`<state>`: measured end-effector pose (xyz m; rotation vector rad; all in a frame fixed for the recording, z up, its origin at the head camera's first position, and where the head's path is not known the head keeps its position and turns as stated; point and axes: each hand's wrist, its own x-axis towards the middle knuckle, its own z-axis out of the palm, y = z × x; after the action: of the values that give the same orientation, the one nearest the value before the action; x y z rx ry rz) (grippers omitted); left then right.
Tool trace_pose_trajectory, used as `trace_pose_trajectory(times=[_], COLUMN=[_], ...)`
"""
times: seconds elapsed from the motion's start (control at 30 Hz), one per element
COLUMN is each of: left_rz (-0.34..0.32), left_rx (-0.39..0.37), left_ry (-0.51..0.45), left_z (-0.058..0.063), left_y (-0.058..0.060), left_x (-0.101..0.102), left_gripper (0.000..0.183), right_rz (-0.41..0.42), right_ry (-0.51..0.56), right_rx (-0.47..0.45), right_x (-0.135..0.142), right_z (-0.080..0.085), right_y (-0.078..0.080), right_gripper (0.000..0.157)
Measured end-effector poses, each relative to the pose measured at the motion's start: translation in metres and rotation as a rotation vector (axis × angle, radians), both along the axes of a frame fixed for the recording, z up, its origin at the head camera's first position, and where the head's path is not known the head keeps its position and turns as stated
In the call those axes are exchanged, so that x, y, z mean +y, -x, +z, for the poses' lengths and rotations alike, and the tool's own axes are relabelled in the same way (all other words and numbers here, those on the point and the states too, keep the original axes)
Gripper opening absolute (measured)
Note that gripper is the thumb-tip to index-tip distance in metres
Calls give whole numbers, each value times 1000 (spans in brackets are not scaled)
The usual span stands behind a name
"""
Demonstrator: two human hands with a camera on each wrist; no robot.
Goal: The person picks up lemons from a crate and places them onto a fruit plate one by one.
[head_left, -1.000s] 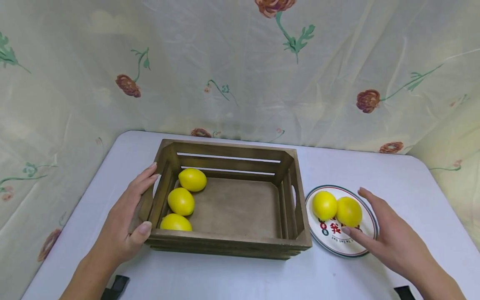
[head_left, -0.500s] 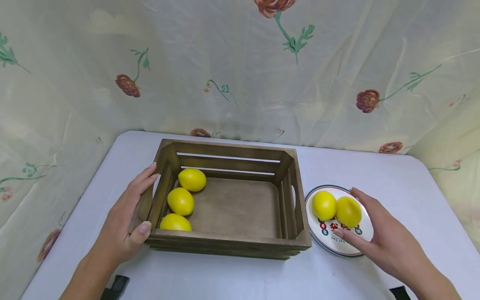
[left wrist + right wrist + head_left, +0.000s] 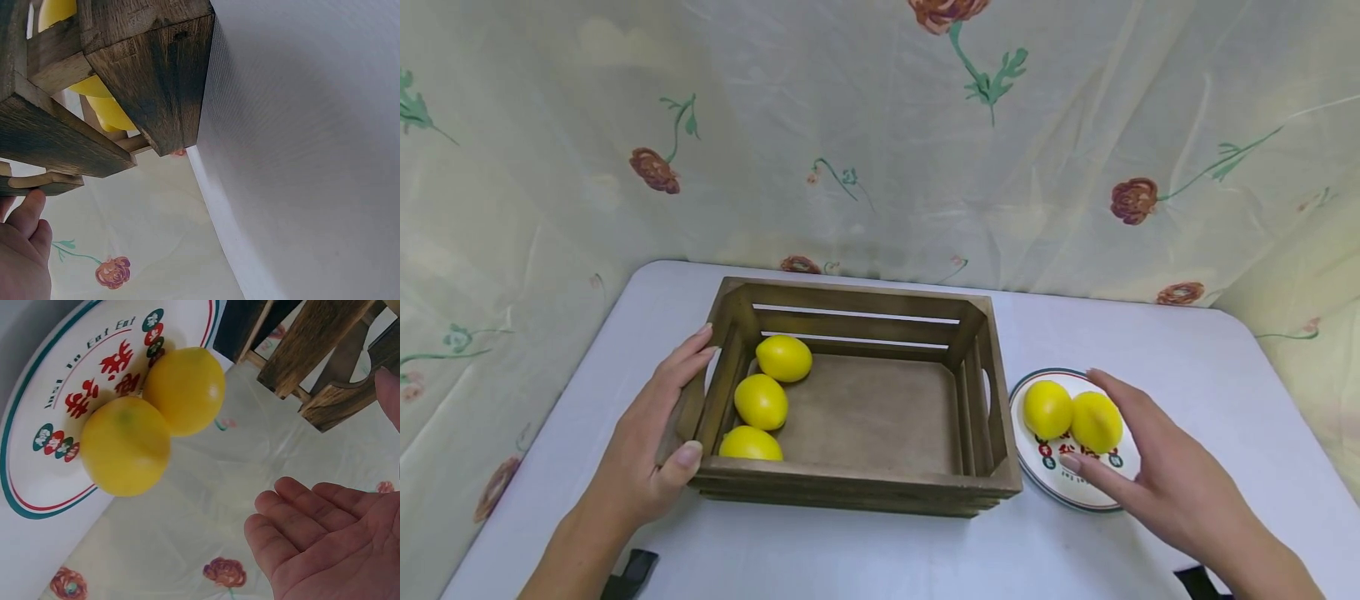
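Observation:
In the head view my left hand (image 3: pixel 643 433) rests against the left end of a brown wooden crate (image 3: pixel 857 479). Its fingertips are at the end's top edge, with the thumb near the front corner. Along the crate's left inside lie a far lemon (image 3: pixel 784 358), a middle lemon (image 3: pixel 762 402) and a near lemon (image 3: pixel 751 443). A white plate (image 3: pixel 1060 479) with red lettering stands right of the crate. It bears a left lemon (image 3: pixel 1048 409) and a right lemon (image 3: pixel 1097 422), side by side. My right hand (image 3: pixel 1172 467), thumb and fingers spread, hovers around the right lemon, holding nothing.
The crate and plate stand on a white table (image 3: pixel 820 558), the plate close beside the crate's right end. A flower-printed curtain (image 3: pixel 880 150) hangs behind and at both sides. Dark straps (image 3: pixel 632 571) show near the wrists.
My right hand has moved left over the plate, closer around the right lemon. The left hand, the crate and the lemons have stayed where they were.

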<state>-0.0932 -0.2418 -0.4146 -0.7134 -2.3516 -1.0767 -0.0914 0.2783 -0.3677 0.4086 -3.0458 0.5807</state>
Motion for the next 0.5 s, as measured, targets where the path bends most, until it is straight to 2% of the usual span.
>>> trace_pose_trajectory(times=[0.5], left_rz=[10], left_rx=[-5], left_ry=[6], left_z=[-1], left_y=[0], left_x=[-1], left_gripper=[71], right_rz=[80], right_ry=[-14], right_rx=[65], right_x=[-15], right_z=[17], right_y=[0], right_gripper=[95])
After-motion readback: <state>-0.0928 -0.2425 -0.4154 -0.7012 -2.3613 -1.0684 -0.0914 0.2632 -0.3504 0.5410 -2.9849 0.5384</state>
